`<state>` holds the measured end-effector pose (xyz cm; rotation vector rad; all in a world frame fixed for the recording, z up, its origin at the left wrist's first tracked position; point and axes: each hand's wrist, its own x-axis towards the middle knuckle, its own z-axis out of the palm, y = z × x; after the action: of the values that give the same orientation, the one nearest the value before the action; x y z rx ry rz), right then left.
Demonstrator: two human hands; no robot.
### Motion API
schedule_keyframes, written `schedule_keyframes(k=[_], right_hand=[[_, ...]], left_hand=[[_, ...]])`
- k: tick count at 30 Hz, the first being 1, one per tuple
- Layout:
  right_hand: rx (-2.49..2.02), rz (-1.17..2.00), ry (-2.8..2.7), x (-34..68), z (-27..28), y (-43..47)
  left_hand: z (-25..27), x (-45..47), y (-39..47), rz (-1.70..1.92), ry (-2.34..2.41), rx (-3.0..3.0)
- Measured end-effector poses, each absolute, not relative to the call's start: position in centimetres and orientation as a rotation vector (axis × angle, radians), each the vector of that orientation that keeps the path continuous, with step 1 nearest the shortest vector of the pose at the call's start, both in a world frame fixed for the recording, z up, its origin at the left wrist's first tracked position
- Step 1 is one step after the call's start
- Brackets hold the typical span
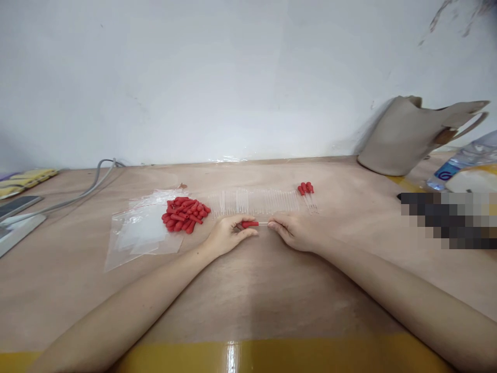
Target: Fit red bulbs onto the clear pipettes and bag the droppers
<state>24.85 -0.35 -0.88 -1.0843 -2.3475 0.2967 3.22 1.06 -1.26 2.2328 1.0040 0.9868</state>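
Between my hands, over the middle of the table, a red rubber bulb [250, 224] and a thin glass dropper tube [263, 224] meet end to end. My left hand [232, 232] pinches the bulb, while my right hand [293, 231] grips the tube, hiding its far end. Just behind them lies a row of clear glass tubes [267, 201], side by side. To the left is a heap of loose red bulbs [185, 214]. Several droppers with red bulbs fitted [306, 189] lie together at the row's right end.
Clear plastic bags [134, 228] lie partly under the bulb heap. A grey cable [91, 187], a phone [19, 205] and a yellow item [29, 181] are at the left. At the right stand a beige bag [399, 137] and a tilted water bottle [462, 160]. A white wall rises behind the table.
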Motion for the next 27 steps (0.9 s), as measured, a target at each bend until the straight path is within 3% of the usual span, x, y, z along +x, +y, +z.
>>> schedule_keyframes(k=[7, 27], right_hand=[[-1.067, 0.175, -2.332, 24.9, -1.0, -0.5], [-1.140, 0.199, -2.350, 26.9, 0.0, 1.0]], left_hand=[[-1.7, 3.3, 1.2, 1.002, 0.919, 2.147], [-2.5, 3.2, 2.0, 1.027, 1.074, 2.163]])
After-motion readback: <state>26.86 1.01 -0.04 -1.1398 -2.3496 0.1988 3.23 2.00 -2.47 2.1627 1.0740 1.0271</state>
